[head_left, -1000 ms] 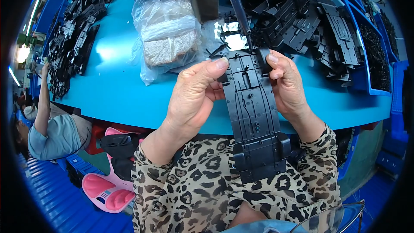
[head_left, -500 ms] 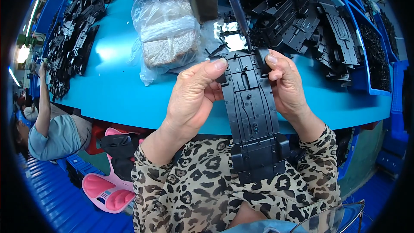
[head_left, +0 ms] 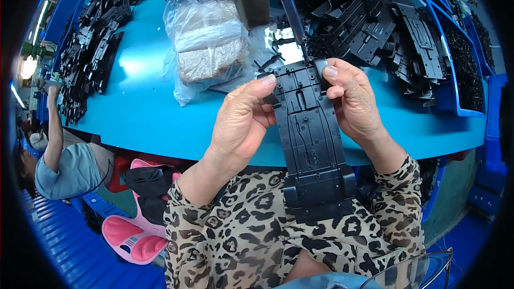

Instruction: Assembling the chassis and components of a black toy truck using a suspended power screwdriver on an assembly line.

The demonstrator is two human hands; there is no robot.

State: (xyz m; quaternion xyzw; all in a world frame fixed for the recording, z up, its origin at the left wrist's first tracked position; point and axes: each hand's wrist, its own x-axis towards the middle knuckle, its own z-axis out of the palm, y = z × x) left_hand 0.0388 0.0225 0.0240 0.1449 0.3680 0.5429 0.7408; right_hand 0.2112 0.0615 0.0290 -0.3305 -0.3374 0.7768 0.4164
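A long black plastic chassis plate [head_left: 313,139] stands upright in front of me, held at its top end by both hands. My left hand [head_left: 241,123] grips its left edge, thumb on the upper corner. On the plate's right top corner, my right hand [head_left: 353,101] pinches with thumb and fingers. A thin dark screwdriver shaft [head_left: 292,13] hangs down from above, its tip meeting the plate's top edge. The plate's lower end reaches down over my leopard-print sleeves.
A light blue table [head_left: 139,112] carries a clear plastic bag [head_left: 206,53] of small grey parts. Heaps of black plastic parts lie at the far left [head_left: 93,48] and far right [head_left: 391,27]. Another person [head_left: 61,166] sits at lower left beside a pink stool [head_left: 134,235].
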